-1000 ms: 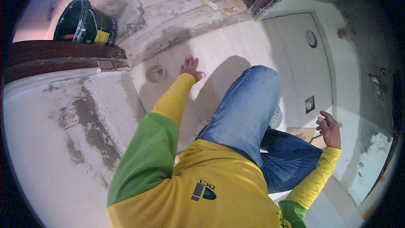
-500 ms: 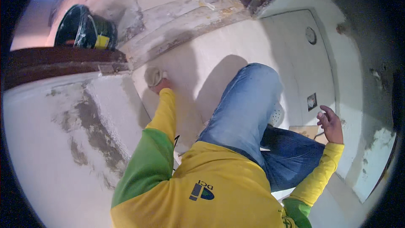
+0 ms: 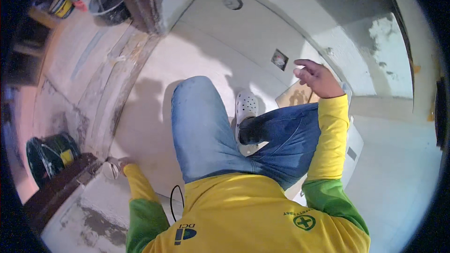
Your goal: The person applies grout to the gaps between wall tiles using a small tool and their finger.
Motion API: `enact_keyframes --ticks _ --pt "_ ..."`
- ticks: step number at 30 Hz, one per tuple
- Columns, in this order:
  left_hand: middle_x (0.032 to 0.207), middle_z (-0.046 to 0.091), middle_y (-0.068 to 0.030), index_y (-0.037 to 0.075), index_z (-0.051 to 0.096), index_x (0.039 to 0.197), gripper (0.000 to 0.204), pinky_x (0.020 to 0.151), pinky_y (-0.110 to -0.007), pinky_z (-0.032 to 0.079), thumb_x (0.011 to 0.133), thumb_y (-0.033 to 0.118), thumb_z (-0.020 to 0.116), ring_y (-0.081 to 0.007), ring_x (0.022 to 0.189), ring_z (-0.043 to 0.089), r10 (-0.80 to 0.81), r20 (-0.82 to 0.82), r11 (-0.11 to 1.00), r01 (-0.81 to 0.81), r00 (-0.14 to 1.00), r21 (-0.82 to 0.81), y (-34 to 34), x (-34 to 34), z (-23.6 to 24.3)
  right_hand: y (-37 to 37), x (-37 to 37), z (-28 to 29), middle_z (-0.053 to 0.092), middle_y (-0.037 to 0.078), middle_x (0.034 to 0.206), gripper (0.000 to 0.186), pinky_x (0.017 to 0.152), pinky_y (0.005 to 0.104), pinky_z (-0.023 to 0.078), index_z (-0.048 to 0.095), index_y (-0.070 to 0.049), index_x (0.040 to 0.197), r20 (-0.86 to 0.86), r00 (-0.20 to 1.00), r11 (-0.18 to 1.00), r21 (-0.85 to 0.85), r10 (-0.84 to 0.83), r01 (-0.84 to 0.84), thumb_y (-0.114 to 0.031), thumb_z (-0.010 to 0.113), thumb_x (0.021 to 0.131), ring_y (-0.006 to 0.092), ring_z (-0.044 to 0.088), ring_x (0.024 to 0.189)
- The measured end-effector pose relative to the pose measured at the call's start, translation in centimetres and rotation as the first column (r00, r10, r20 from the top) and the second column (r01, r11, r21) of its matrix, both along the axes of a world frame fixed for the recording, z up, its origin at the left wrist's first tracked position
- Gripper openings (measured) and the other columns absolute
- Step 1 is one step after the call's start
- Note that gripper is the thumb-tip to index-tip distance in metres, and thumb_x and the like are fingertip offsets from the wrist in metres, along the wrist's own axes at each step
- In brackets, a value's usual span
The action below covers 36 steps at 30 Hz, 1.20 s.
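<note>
At the lower left, beside the foot of the dark wooden door frame (image 3: 70,180), my left hand (image 3: 123,164) is closed on a round, pale grey thing (image 3: 111,171). That thing is small and partly covered, so its kind is not clear. My right hand (image 3: 319,80) hovers on the right with fingers loosely bent and apart, and I see nothing held in it. Below it lies a tan board (image 3: 296,94) with dark damp-looking marks. A square opening (image 3: 280,60) in the white panelled surface is just left of my right fingertips.
A dark green bucket (image 3: 52,157) stands beyond the door frame at the left. Farther up are a black bucket (image 3: 111,7) and a yellow-black tub (image 3: 61,6). A round fitting (image 3: 232,3) sits in the far surface. A black cable (image 3: 173,204) loops by my left side.
The view has turned to the right, so the bucket and door frame now sit lower left. My left hand still holds the round thing near the frame; my right hand stays raised, empty.
</note>
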<state>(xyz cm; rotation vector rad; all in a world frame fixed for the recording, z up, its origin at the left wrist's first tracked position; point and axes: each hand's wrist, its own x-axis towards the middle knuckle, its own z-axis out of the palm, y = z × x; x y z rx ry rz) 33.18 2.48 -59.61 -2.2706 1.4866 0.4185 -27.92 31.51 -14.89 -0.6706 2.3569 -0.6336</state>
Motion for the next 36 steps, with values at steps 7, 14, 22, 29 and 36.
enact_keyframes --ticks 7,14,22,29,36 --pt "0.151 0.023 -0.0210 0.012 0.022 0.148 0.098 0.110 -0.048 0.033 0.073 0.044 0.075 -0.0373 0.137 0.030 -0.130 -0.029 0.989 0.131 0.991 0.064 0.5 -4.5 1.5 6.8 -3.4 -0.7 0.066 0.007 0.090 0.032 0.061 0.0270 0.047 0.061 -0.008 0.114 0.018 0.916 0.908 -0.129 -0.401 0.400 -0.027 0.057 0.089 0.0144 0.062 0.071" --pt "0.156 0.021 -0.0096 0.009 0.004 0.151 0.105 0.111 -0.059 0.019 0.079 0.064 0.055 -0.0389 0.141 0.022 -0.539 0.045 0.747 0.453 0.841 0.487 -1.9 -1.7 -3.4 5.9 -2.5 -1.1 0.067 0.007 0.089 0.034 0.062 0.0272 0.049 0.062 -0.007 0.113 0.037 0.947 0.947 -0.024 -0.320 0.321 -0.032 0.056 0.090 0.0144 0.063 0.070" --pt "0.145 0.038 -0.0147 0.016 0.032 0.145 0.083 0.110 -0.053 0.027 0.081 0.063 0.055 -0.0442 0.135 0.029 -0.979 -0.175 -0.204 0.495 -0.105 0.845 -2.2 -2.1 -4.9 5.8 -2.5 -1.4 0.067 0.007 0.086 0.038 0.059 0.0266 0.048 0.062 -0.007 0.115 0.071 0.949 0.952 -0.003 -0.307 0.308 -0.035 0.058 0.090 0.0129 0.061 0.067" --pt "0.146 0.039 -0.0134 0.015 0.029 0.147 0.087 0.111 -0.050 0.025 0.082 0.072 0.046 -0.0341 0.136 0.033 -0.801 -0.388 0.229 0.832 0.456 0.504 -7.2 3.2 -8.4 5.5 -2.7 -1.5 0.067 0.007 0.088 0.041 0.061 0.0256 0.048 0.058 -0.004 0.120 0.094 0.958 0.962 0.057 -0.272 0.268 -0.035 0.055 0.094 0.0130 0.062 0.069" --pt "0.141 0.045 -0.0089 0.020 0.037 0.142 0.063 0.107 -0.060 0.025 0.089 0.054 0.038 -0.0332 0.134 0.036 -0.742 -0.436 0.200 0.789 0.510 0.581 -3.0 -2.8 -8.7 5.3 -2.2 -0.2 0.066 0.006 0.088 0.040 0.063 0.0270 0.049 0.059 -0.005 0.120 0.034 0.964 0.961 0.089 -0.265 0.262 -0.035 0.054 0.094 0.0128 0.062 0.072"
